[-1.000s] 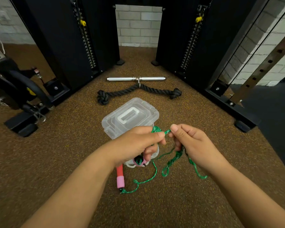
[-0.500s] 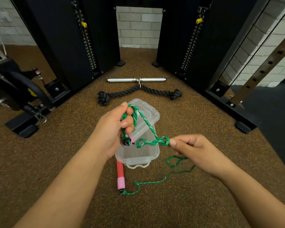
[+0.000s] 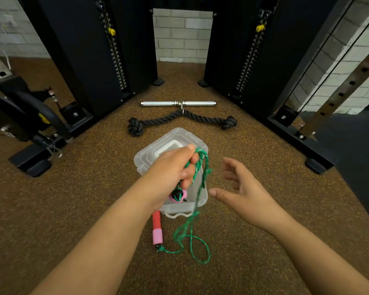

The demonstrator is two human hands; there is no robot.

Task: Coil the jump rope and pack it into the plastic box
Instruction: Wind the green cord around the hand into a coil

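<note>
From the head view, the left hand [image 3: 170,173] is curled round one handle of the jump rope [image 3: 197,188], its pink end cap showing below the little finger, with a few loops of green cord caught under the fingers. The right hand [image 3: 241,188] is just beside it, wide and holding nothing, fingers spread and palm turned toward the left hand. From the left hand the cord drops, blurred, to the floor [image 3: 94,209] and ends in a loose loop nearer the person than both hands. The second handle [image 3: 157,229], red with a pink grip, lies on the floor below the left wrist, touching or nearly touching the near edge of the plastic box [image 3: 149,154]. The box sits directly under the left hand; its lid seems to lean across the far side, though the hand hides much of it.

The risks, as I judge them: with the right hand off the cord, nothing keeps tension on it, so the loops in the left hand could slacken and slip off. The trailing loop could knot as it is drawn up. The handle on the floor could snag on the box rim and tip or drag the light box.
</note>
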